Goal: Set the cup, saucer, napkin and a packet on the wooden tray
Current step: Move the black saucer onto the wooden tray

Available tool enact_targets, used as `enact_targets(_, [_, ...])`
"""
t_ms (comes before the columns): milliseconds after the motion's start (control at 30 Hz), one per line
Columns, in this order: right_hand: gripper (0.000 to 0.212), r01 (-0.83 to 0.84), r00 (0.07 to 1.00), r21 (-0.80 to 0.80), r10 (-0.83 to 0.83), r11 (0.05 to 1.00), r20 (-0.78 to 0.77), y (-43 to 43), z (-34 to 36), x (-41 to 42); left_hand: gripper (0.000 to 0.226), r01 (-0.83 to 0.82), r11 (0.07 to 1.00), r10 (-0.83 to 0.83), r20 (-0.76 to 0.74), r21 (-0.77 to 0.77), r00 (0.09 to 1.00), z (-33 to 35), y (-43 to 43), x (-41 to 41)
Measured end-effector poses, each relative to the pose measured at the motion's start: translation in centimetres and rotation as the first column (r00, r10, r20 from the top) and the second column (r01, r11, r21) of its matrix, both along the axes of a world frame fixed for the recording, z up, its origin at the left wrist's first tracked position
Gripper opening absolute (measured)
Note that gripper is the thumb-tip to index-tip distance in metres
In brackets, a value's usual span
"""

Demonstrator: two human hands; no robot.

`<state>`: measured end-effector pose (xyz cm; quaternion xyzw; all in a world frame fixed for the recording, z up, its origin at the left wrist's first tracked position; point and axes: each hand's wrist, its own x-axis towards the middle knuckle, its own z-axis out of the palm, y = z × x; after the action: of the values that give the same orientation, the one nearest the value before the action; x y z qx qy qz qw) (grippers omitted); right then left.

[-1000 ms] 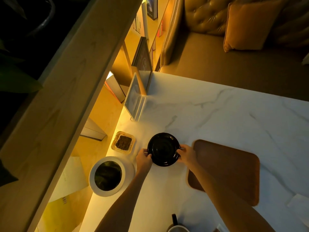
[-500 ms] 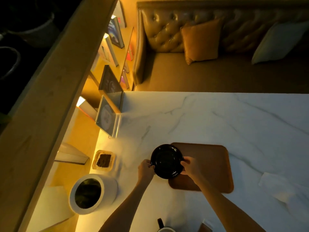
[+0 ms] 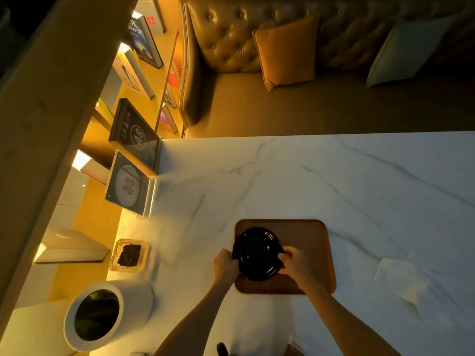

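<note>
Both hands grip the black saucer [image 3: 257, 253] by its rim, one on each side. The left hand [image 3: 226, 264] curls its fingers against the saucer's left edge, knuckles up, with the bare forearm running down and left toward the bottom of the view. The right hand [image 3: 295, 262] pinches the right edge, its forearm stretching down and right across the near corner of the wooden tray [image 3: 308, 242]. The saucer is round, glossy and dark, with a shallow well and faint highlights along the rim. It sits over the left part of the tray, its left edge reaching just past the tray's side; whether it rests on the wood or hangs slightly above cannot be told.

The tray is a flat brown rectangle with rounded corners and a smooth, matte face. It lies on a white marble-patterned tabletop [image 3: 334, 181] crossed by thin grey veins. To the right of the tray, well apart, lies a crumpled white napkin [image 3: 401, 278]. To the left stand a small square glass dish [image 3: 129, 255] with dark contents and a white cylindrical pot [image 3: 108, 312]. Beyond the tabletop is a tufted leather sofa [image 3: 231, 39] with an ochre cushion [image 3: 285, 50].
</note>
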<state>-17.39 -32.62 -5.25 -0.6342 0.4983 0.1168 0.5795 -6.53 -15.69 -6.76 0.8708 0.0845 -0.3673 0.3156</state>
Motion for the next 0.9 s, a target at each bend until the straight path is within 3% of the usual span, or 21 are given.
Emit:
enact_targets(167, [0.025,-0.015,1.000,-0.018,0.015,1.000,0.017,0.1,-0.9,-0.7,0.024,-0.003,1.000,0.003,-0.013,0.025,1.000,-0.8,0.2,-0.1])
enact_targets(400, [0.026,-0.189,0.982,-0.169,0.188,0.967,-0.027,-0.2,-1.9,-0.6,0.014,0.005,1.000,-0.004,-0.048,0.017,0.999,-0.9,0.3,-0.7])
enact_targets(567, [0.028,-0.190,0.982,-0.190,0.189,0.963,-0.027,0.2,-2.2,-0.9,0.021,-0.007,1.000,0.007,-0.030,0.007,1.000,-1.0,0.2,-1.0])
enact_targets(900, [0.027,-0.171,0.985,-0.167,0.170,0.971,-0.020,0.1,-1.9,-0.9,0.012,0.000,1.000,0.000,-0.021,0.010,1.000,-1.6,0.8,-1.3])
